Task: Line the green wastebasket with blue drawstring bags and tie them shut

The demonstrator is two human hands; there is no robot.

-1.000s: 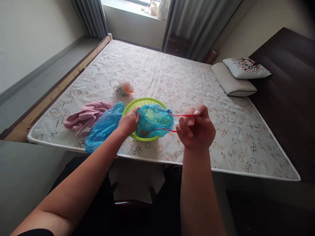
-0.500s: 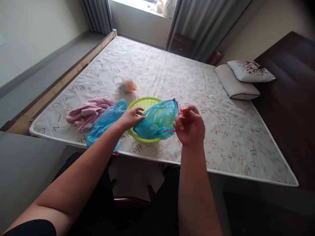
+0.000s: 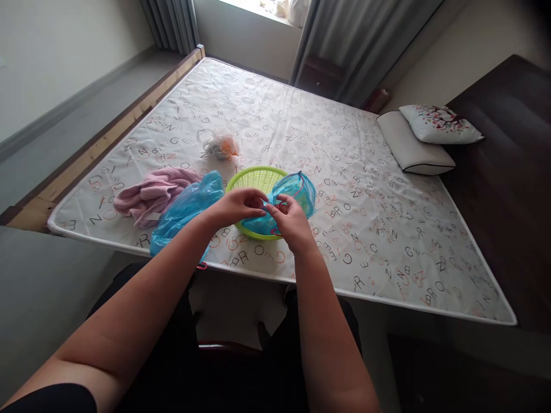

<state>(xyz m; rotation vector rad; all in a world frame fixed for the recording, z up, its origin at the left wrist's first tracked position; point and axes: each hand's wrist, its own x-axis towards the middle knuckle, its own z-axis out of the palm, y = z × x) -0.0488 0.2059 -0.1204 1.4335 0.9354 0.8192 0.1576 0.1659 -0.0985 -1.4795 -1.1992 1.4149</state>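
Observation:
Over the light-green basket [image 3: 253, 175], both hands meet at a thin blue plastic bag [image 3: 303, 192] with a red drawstring. My left hand [image 3: 239, 206] pinches the gathered middle of the bag from the left. Fingers of my right hand [image 3: 290, 221] close on the same gathered part, close to the left fingertips. The bag's open mouth puffs out to the right, past the basket's rim. Beside my left forearm lies a second blue plastic bag [image 3: 185, 209], its red string hanging at the mattress edge. A pink towel [image 3: 152, 195] is bunched up next to it.
A bundle of clear and orange plastic bags [image 3: 221, 145] lies behind the basket on the letter-printed mattress [image 3: 365, 201]. Two pillows [image 3: 439, 123] rest at the right by the dark headboard [image 3: 508, 189]. A wooden bed rail [image 3: 116, 126] runs along the left.
My right hand has moved left, from the bag's drawstring edge to its middle, meeting my left hand. The bag is now gathered there, and its mouth has swung to the right.

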